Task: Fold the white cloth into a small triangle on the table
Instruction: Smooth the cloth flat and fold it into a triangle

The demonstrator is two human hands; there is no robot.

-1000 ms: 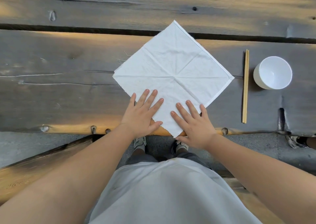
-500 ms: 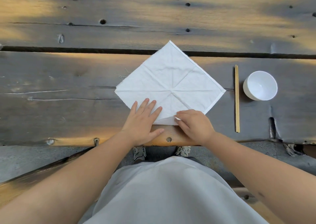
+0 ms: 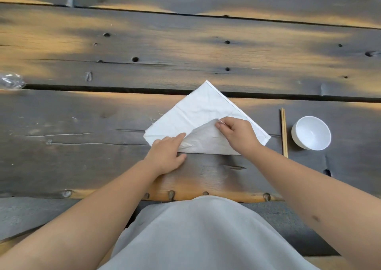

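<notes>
White cloth [image 3: 195, 113] lay as a diamond on the dark wooden tabletop [image 3: 82, 115], near the middle, its far corner reaching over the gap between two planks. We had its near corner lifted and turned back toward the far one, so the greyer underside showed as a flap. Our right hand [image 3: 237, 133] was pinching the tip of that corner between thumb and fingers, a clenched grip on the cloth itself, which we judged was to steer the point onto the far corner. Our left hand [image 3: 165, 156] rested flat with fingers straight at the left end of the fold line, its grip released; it seemed to be there to pin the lower layer so the cloth would not slide as the flap travelled.

We judged this to be the first fold, with the triangle not yet formed.

To the right, well apart from the cloth, a pair of chopsticks [image 3: 284, 131] lay side by side, and just beyond them stood a white bowl [image 3: 311, 132], which looked to have nothing in it.
</notes>
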